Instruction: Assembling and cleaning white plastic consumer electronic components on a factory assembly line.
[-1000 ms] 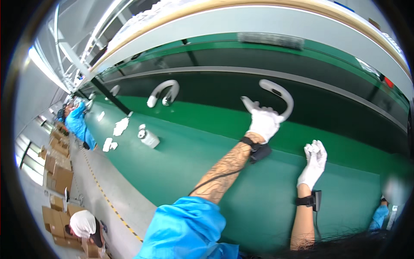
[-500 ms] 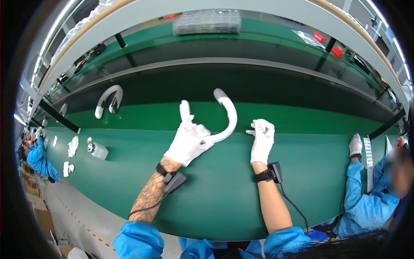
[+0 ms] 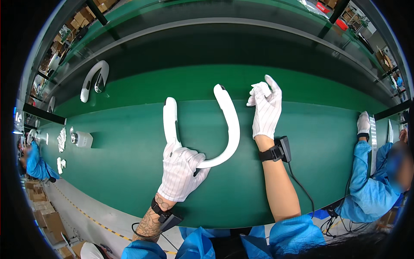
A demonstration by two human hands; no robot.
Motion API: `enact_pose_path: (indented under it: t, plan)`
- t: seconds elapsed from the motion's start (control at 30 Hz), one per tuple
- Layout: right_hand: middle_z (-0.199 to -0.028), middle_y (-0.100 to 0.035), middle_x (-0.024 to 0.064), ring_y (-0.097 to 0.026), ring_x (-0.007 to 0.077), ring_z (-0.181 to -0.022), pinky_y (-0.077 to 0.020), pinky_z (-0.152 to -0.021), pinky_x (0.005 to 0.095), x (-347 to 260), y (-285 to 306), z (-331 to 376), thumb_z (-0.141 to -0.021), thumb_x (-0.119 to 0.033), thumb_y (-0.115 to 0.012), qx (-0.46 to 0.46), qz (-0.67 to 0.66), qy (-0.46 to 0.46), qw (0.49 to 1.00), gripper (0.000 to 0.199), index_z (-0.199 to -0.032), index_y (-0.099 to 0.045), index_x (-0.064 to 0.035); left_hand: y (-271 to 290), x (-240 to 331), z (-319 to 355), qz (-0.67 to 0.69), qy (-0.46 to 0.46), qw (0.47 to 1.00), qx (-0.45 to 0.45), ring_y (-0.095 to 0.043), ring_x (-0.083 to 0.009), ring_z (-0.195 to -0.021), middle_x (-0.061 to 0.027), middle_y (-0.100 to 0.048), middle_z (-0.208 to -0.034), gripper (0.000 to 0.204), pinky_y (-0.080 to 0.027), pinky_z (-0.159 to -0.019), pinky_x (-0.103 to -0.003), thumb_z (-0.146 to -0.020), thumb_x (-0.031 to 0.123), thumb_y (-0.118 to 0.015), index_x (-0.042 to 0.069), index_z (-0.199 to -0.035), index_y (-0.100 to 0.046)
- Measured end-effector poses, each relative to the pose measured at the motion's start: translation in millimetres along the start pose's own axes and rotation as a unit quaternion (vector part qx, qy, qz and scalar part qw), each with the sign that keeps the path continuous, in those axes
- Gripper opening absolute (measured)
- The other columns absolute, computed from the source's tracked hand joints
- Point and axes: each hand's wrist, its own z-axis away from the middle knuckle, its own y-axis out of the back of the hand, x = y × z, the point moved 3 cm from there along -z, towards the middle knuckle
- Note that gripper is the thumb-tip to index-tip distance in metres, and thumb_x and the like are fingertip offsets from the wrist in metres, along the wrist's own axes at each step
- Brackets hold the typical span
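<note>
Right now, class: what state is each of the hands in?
Left hand: closed, holding the white U-shaped band.
Right hand: open, holding nothing.

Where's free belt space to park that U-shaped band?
Bare belt lies between the left hand holding the white band and the small white box. More lies between the right hand and the co-worker's glove. Far left is cluttered.

- U-shaped band (image 3: 224,129): white plastic, smooth, bit shiny.
- Left hand (image 3: 181,172) & right hand (image 3: 265,110): thin white cloth gloves w/ fine stripes, matt.
- Belt (image 3: 129,172): green, smooth, soft shine.
- 2nd band (image 3: 91,80) far back: same white plastic.
- Sleeves (image 3: 284,235): blue cloth, matt.
</note>
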Motion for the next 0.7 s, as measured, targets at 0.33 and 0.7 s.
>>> enact_pose_path:
  t: [0.33,0.7]
  plan:
    - [-0.115,-0.071,0.0065,-0.063,0.0081,-0.088,-0.0501,-0.072,0.0238,10.3,3.5,5.3,-0.103,-0.010,-0.068,-0.041,0.068,0.019,0.997,0.024,-0.124,-0.066,0.0012,12.7,-4.8,7.7,0.055,0.031,0.998,-0.028,-0.051,-0.0374,-0.130,-0.0157,-0.054,-0.135,0.058,-0.034,-0.117,-0.060,-0.078,0.019,-0.085,0.014,-0.131,-0.062]
    - [-0.115,-0.072,0.0055,-0.065,0.0082,-0.092,-0.0529,-0.078,0.0244,0.2,1.4,5.3,-0.100,-0.014,-0.074,-0.047,0.162,-0.002,0.986,0.022,-0.116,-0.070,-0.0002,16.3,-32.9,26.8,0.099,0.180,0.973,0.110,-0.038,-0.0451,-0.145,-0.0263,-0.041,-0.151,0.078,-0.036,-0.120,-0.053,-0.073,-0.003,-0.077,0.010,-0.146,-0.054]
